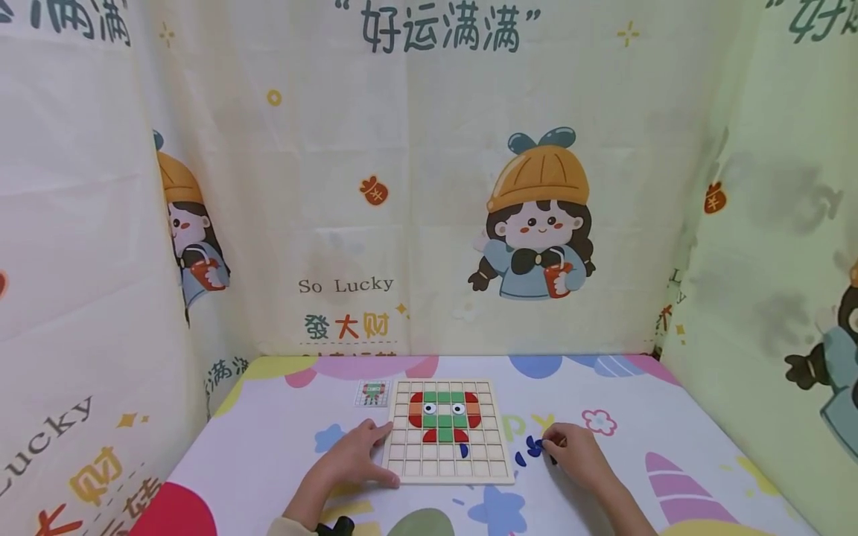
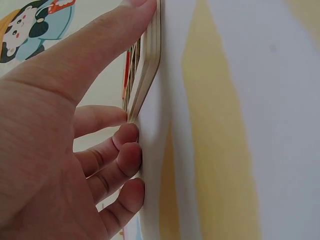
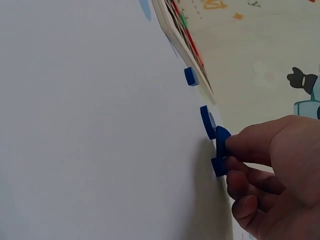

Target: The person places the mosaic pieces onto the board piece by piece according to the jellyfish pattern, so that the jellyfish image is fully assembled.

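Observation:
A square wooden grid board (image 1: 415, 470) lies flat on the table, bearing red, green and orange pieces and two white eye pieces in its upper part. One blue half-round piece (image 1: 464, 450) sits lower on the grid. Against the board's left edge, near the front corner, my left hand (image 1: 351, 452) rests its thumb and index finger; in the left wrist view the other fingers bend loosely beside the board edge (image 2: 150, 65). To the right of the board, my right hand (image 1: 575, 454) pinches a blue piece (image 3: 221, 137) between thumb and index finger, among other blue pieces (image 3: 206, 121).
A small pattern card (image 1: 372, 393) lies by the board's upper left corner. One loose blue piece (image 1: 520, 459) lies between board and right hand. A printed cloth (image 1: 670, 417) covers the table, and printed curtains (image 1: 429, 223) stand behind and at both sides.

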Motion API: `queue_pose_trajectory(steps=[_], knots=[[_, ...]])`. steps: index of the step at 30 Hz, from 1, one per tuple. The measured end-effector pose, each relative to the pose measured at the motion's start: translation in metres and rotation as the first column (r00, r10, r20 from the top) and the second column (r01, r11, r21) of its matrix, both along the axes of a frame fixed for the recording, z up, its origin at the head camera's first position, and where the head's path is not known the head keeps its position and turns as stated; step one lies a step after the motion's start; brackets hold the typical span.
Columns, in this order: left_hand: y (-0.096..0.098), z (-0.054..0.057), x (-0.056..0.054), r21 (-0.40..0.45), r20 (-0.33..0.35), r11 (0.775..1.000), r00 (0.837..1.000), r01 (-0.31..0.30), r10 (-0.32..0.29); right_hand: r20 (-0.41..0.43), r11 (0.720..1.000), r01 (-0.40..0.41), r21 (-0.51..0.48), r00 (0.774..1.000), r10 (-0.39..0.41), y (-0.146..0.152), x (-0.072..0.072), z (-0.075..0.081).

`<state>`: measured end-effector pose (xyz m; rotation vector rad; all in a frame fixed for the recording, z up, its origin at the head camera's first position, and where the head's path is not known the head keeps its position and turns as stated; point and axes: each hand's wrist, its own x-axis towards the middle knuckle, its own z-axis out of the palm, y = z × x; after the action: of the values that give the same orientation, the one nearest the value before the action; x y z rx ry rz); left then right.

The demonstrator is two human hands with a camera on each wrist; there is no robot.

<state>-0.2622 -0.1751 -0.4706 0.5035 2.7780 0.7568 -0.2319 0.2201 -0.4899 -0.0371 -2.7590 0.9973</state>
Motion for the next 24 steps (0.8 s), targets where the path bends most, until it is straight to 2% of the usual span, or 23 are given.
queue_pose_trajectory(steps=[7,15,24], knots=[[-0.001,-0.001,0.0,-0.007,-0.011,1.0,1.0,0.008,-0.008,-0.001,0.998,0.009,-0.06,1.0,-0.009,-0.009,-0.003,0.001],[-0.001,-0.001,0.002,0.0,-0.011,1.0,1.0,0.012,-0.012,-0.048,0.993,-0.079,-0.086,0.996,0.076,-0.033,-0.01,0.004],[0.0,0.002,0.001,0.006,-0.007,1.0,1.0,0.012,-0.012,-0.024,0.977,-0.156,-0.142,0.988,0.155,-0.065,-0.014,0.007]])
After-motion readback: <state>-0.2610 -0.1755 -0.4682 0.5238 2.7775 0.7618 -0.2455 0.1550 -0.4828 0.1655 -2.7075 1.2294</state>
